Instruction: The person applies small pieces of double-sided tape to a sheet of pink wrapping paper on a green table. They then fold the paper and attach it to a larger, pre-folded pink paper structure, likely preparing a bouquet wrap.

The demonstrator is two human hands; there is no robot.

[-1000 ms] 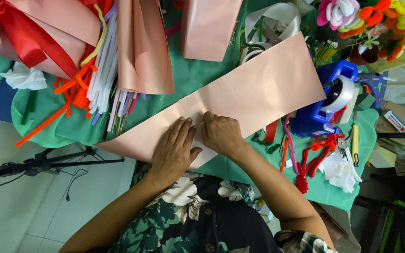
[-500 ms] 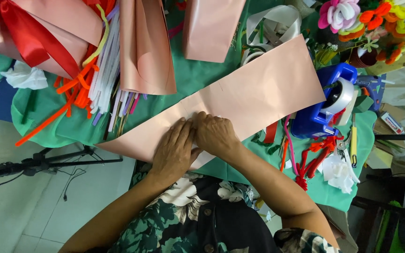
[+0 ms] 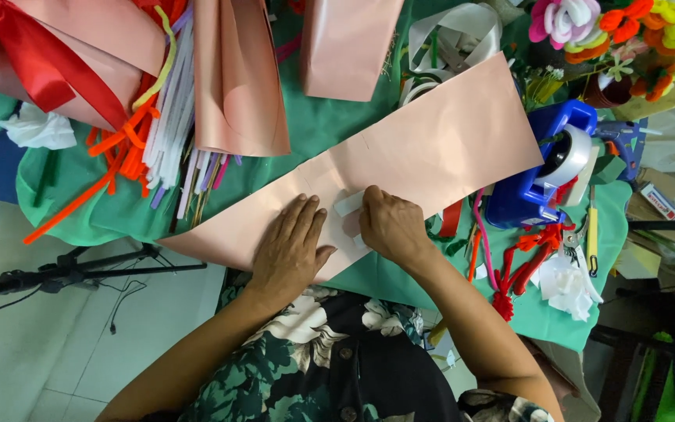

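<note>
Paper stock occupies the far left of the green table cloth (image 3: 337, 129): a red ribbon (image 3: 9, 55) lies over folded pink sheets, with a bundle of pipe cleaners (image 3: 158, 148) just right of it. Right of that bundle, the long pink paper strip (image 3: 431, 148) runs diagonally across the cloth. The left hand (image 3: 291, 246) lies flat and open on the strip, fingers spread, pinning it down without gripping. Just right of the left hand, a short piece of clear tape (image 3: 348, 205) sits on the strip, apparently over a seam. The right hand (image 3: 391, 227) touches this tape with curled fingertips, pressing rather than pinching. Judged from this, the tape is placed and being smoothed; the strip's remaining length shows no further tape. Right of the strip stands a blue tape dispenser (image 3: 544, 168).
</note>
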